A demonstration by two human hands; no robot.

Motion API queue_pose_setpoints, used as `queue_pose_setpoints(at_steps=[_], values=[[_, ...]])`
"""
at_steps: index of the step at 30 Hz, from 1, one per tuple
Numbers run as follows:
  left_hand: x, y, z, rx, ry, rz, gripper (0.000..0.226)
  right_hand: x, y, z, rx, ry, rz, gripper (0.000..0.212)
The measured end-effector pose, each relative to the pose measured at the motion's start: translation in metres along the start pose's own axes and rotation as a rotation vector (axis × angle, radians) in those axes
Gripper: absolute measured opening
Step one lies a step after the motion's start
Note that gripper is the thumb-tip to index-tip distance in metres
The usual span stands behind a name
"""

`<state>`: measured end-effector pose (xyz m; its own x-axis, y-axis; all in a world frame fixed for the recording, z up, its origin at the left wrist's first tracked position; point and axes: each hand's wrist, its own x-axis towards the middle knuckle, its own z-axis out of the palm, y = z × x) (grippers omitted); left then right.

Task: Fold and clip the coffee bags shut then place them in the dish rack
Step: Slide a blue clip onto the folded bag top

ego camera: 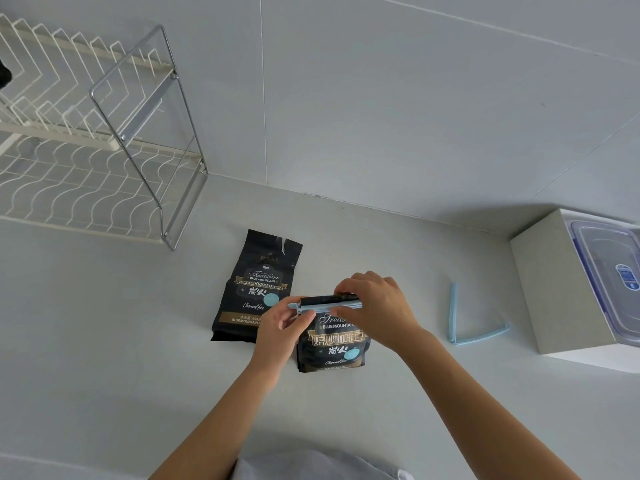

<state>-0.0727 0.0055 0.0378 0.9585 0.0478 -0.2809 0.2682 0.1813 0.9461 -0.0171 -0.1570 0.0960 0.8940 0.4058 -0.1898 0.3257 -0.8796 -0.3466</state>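
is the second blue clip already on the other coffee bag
No, the spare blue clip lies open on the counter, apart from the unclipped bag.

left hand [282, 329], left forearm [221, 410]: bare; right hand [375, 308], right forearm [485, 403]: bare; garment [311, 462]: pale grey-blue cloth

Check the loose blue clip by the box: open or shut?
Open. The loose blue clip lies with both arms spread in a V, joined at one end.

flat bag [256, 289] "Treasure BLUE MOUNTAIN", "Charcoal fire", perhaps "454", held bag [332, 344] "BLUE MOUNTAIN"
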Motion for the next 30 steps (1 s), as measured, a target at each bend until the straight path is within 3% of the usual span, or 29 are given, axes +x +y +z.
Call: queue_pose_setpoints(at_steps=[5, 13, 24, 30], values=[[-0.001, -0.004, -0.003, -0.035, 0.016, -0.035, 0.011, 0.005, -0.029, 0.009, 0.068, -0.027, -0.103, 0.028], [-0.001, -0.014, -0.009, 0.017, 0.006, -0.044, 0.003, 0.009, -0.038, 0.017, 0.156, -0.039, -0.047, 0.018], [-0.003, -0.008, -0.005, -0.001, 0.037, -0.049, 0.012, 0.011, -0.042, 0.023, 0.146, 0.022, -0.059, 0.021], [-0.001, -0.005, -0.001, 0.045, 0.006, -0.005, 0.014, 0.004, -0.037, 0.031, 0.207, 0.151, -0.074, 0.019]])
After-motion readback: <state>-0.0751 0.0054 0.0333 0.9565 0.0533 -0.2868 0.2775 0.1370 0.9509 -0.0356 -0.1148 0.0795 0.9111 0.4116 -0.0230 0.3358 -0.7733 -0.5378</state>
